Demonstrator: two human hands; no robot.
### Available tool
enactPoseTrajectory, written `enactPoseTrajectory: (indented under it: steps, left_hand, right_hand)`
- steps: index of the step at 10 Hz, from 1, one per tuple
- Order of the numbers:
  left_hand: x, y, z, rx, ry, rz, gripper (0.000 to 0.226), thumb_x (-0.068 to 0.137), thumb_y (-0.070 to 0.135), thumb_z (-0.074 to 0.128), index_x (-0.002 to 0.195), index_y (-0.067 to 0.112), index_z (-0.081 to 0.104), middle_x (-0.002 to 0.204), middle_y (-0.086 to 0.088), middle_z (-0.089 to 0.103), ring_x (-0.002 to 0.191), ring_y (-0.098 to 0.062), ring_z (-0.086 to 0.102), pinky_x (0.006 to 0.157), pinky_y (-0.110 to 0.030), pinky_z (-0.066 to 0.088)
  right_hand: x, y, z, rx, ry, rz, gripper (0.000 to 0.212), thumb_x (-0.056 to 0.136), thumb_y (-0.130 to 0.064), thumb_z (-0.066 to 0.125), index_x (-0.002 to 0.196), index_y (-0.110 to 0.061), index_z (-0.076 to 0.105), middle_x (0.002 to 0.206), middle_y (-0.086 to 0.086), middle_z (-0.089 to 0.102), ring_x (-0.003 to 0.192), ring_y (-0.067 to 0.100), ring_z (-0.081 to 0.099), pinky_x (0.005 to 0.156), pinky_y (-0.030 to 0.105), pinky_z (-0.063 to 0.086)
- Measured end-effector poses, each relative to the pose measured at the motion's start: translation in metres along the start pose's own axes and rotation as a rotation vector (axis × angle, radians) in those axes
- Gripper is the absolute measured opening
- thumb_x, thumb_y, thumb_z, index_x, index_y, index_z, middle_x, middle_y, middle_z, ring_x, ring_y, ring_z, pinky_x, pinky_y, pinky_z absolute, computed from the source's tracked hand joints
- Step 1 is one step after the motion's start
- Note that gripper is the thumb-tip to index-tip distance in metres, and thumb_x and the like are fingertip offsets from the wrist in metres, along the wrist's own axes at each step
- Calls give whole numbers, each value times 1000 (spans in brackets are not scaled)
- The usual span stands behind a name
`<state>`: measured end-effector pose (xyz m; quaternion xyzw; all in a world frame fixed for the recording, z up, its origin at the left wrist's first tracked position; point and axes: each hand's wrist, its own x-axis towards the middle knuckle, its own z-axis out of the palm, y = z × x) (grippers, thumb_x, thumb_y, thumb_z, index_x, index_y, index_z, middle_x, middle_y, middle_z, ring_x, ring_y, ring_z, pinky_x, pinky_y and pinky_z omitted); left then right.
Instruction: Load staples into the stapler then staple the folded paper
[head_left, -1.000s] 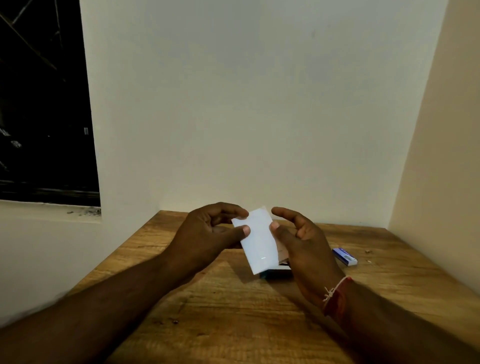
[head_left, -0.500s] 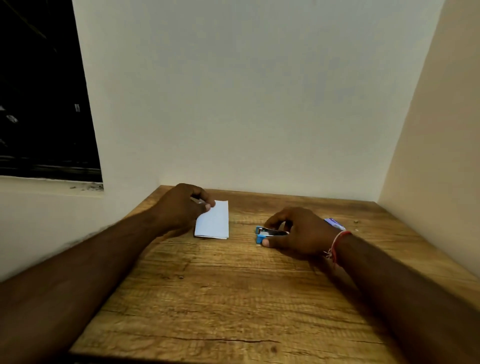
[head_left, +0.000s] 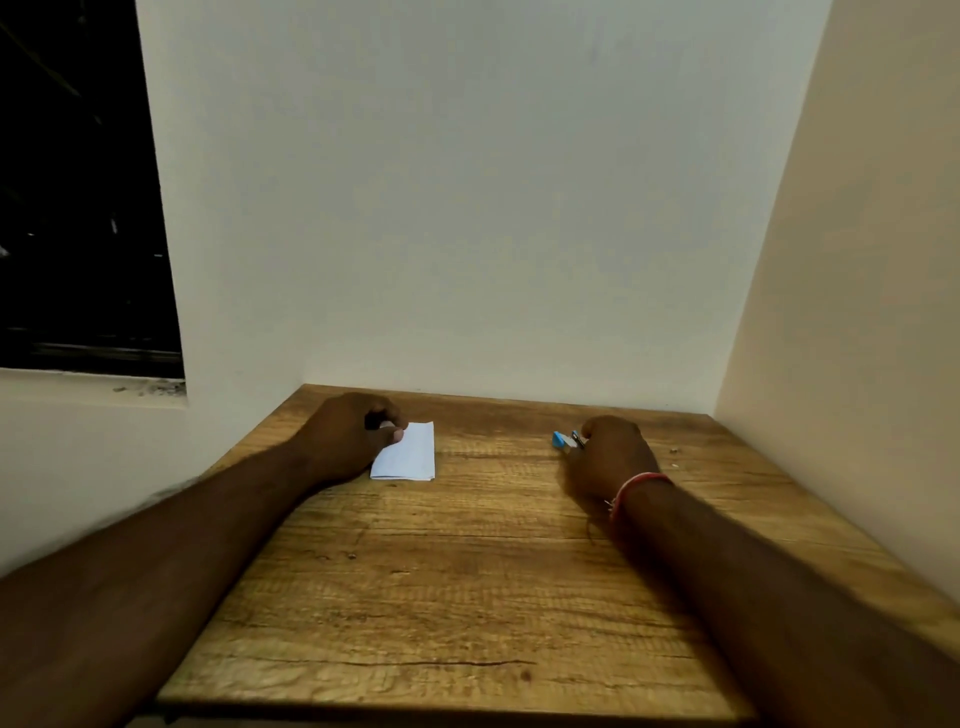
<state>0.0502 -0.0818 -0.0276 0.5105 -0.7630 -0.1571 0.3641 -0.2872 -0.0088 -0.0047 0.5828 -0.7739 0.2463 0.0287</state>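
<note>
The right hand (head_left: 608, 457) is closed over the blue stapler (head_left: 566, 440), whose tip pokes out past the fingers. Well apart from that grip, the left hand (head_left: 348, 436) is curled, thumb pressing the near corner of the folded paper (head_left: 408, 453), flat on the wooden table (head_left: 467, 571).

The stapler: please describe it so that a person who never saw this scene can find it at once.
On the wooden table, look at the far right, under the right hand with the red wrist thread. The stapler sticks out past its fingers. It is small, blue and metal, unlike the flat folded paper at the left hand.
</note>
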Motion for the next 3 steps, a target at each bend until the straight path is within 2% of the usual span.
enactPoseTrajectory:
  steps: [1, 2, 3]
  left_hand:
    - [4, -3, 5, -8, -1, 13, 8, 103, 26, 76, 105, 30, 82, 110, 13, 76, 111, -13, 68, 86, -22, 46]
    - [6, -3, 12, -4, 19, 40, 14, 106, 28, 72, 115, 25, 82, 120, 5, 79, 117, -17, 68, 90, -26, 47]
    - [12, 4, 17, 16, 91, 73, 25, 111, 35, 63, 128, 23, 78, 135, -2, 77, 128, -23, 67, 102, -30, 46]
  right_hand:
    - [5, 3, 5, 2, -15, 12, 23, 89, -27, 72, 106, -14, 80, 110, 10, 79, 103, 28, 74, 92, 42, 65]
    - [6, 5, 8, 40, 9, 20, 38, 92, -35, 75, 121, -12, 77, 125, 10, 76, 115, 29, 71, 99, 40, 61]
    - [5, 4, 5, -61, 135, -45, 68, 95, -61, 69, 143, -14, 61, 142, 13, 66, 132, 34, 59, 110, 44, 50]
